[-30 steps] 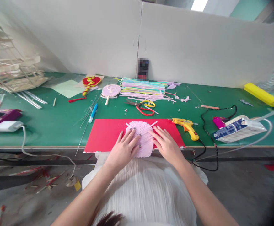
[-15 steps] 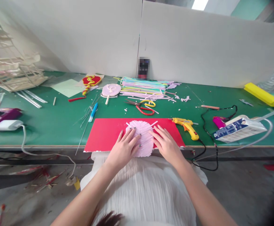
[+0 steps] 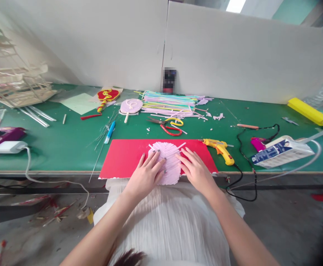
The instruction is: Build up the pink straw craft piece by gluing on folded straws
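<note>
A round pink piece made of straw strips (image 3: 169,155) lies on a red sheet (image 3: 125,157) at the near edge of the green table (image 3: 67,144). My left hand (image 3: 146,175) rests flat on the pink piece's left part, fingers stretched out. My right hand (image 3: 196,170) lies flat on its right edge and on the red sheet, fingers spread. Neither hand grips anything.
A yellow glue gun (image 3: 219,147) with a black cord lies right of the red sheet. Scissors (image 3: 168,125), a bundle of coloured straws (image 3: 169,103), a pink lollipop shape (image 3: 130,107), a blue pen (image 3: 110,132) and a carton (image 3: 282,151) lie beyond. A white charger (image 3: 10,147) sits at the left.
</note>
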{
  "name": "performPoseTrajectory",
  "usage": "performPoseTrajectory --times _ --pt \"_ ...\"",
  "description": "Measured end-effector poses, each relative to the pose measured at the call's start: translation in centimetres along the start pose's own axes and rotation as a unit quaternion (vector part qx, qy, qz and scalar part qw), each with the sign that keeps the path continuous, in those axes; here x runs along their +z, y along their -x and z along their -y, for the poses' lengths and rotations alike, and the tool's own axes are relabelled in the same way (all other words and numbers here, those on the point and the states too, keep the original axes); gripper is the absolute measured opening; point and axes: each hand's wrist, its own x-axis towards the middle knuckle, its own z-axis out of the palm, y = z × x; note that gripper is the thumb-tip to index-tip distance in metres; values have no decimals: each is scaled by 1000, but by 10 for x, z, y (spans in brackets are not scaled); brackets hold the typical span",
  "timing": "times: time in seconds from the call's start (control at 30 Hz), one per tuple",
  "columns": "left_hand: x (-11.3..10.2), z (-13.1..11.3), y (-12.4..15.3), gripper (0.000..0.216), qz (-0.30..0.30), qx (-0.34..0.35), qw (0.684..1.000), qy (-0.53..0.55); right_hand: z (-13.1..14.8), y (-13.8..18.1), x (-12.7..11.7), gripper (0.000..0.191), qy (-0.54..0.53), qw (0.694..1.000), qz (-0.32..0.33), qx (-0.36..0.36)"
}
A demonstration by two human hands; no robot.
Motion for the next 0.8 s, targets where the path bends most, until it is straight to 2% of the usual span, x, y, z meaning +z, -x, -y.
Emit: performPoseTrajectory --times 0.3,0.47,0.8 --pt "-2 -1 -1 36 9 0 1000 -3 4 0 -9 47 -44 999 -5 16" --pt "-1 0 0 36 2 -1 1000 2 17 2 -9 49 2 1000 18 -12" --pt "0 0 0 38 9 0 1000 -20 20 3 -4 47 29 999 35 7"
